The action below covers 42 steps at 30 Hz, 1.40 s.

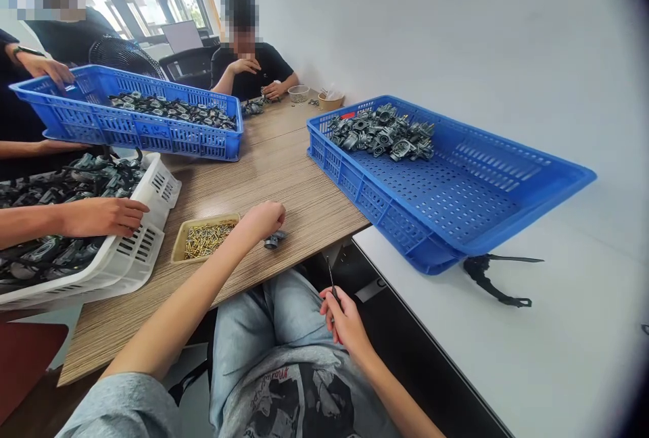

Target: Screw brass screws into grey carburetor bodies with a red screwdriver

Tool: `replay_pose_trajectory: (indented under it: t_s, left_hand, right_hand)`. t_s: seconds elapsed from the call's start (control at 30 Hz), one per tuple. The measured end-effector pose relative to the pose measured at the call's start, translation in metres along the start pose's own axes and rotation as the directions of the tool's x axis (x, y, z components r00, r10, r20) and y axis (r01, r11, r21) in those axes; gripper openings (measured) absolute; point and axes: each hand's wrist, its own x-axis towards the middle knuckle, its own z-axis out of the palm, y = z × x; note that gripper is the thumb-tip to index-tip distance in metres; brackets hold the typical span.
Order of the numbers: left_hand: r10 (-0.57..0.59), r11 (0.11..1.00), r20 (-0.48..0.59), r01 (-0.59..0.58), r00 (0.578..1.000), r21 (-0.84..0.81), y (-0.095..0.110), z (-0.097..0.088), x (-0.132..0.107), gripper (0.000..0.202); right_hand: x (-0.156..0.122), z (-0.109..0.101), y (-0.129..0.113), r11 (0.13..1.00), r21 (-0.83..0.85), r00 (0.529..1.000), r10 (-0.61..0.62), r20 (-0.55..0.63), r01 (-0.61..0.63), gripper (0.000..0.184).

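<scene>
left hand (pixel 262 220): reaches out over the wood-grain tabletop (pixel 299 184), fingers bent and drawn close together, tips turned down and mostly hidden; cannot tell if they pinch anything. a small grey metal casting (pixel 272 242) lies on the tabletop right under these fingers, slightly to the body side; contact unclear.

right hand (pixel 347 320): fingers closed around the dark handle of a slim screwdriver-like tool (pixel 331 274), held above the lap, off the table edge; its thin shaft points up and away from the grip.

left of the left hand, partly behind the forearm: a shallow cream plastic tub (pixel 177 251) of brass-coloured screws (pixel 203 242). farther left, a white slotted plastic crate (pixel 157 184) heaped with dark metal parts (pixel 96 178), another person's hand (pixel 109 216) on its rim.

beyond the left hand, to the left: a long blue slotted plastic crate (pixel 167 140) of grey parts, tilted, a co-worker's hand (pixel 51 71) at its far-left end.

right of both hands and beyond: a second blue crate (pixel 456 238), grey castings (pixel 382 132) piled in its far-left end.

straight beyond the left hand, across the table: a seated person in a black top (pixel 268 63), one hand (pixel 274 90) at metal parts.
</scene>
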Motion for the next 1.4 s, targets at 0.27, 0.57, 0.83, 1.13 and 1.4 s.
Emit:
replay_pose_trajectory:
  t_s: [0.27, 0.57, 0.83, 1.13, 1.4]
  left_hand:
    - [0.016, 1.0, -0.045, -0.017, 0.999, -0.004, 0.003, 0.004, -0.01, 0.017]
    - [-0.082, 0.936, -0.402, -0.068, 0.912, -0.346, -0.001, 0.059, -0.04, 0.007]
    - [-0.272, 0.794, -0.587, -0.167, 0.763, -0.585, 0.021, 0.112, -0.062, 0.012]
    - [-0.293, 0.726, -0.622, -0.254, 0.726, -0.639, 0.022, 0.126, -0.073, 0.017]
    - [-0.358, 0.684, -0.601, -0.238, 0.714, -0.69, 0.022, 0.133, -0.076, 0.032]
  right_hand:
    - [-0.003, 0.001, -0.002, 1.0, -0.028, 1.0, 0.003, 0.006, -0.003, 0.043]
    - [0.003, 0.001, 0.009, 0.995, 0.082, 0.993, 0.062, -0.1, -0.054, 0.055]
    - [-0.008, -0.018, -0.047, 0.997, -0.077, 0.974, 0.001, 0.227, 0.017, 0.079]
    - [0.02, -0.042, -0.118, 0.829, -0.545, 0.964, 0.029, 0.265, 0.125, 0.059]
    - [0.035, -0.021, -0.161, 0.547, -0.786, 0.946, -0.033, 0.322, 0.287, 0.042]
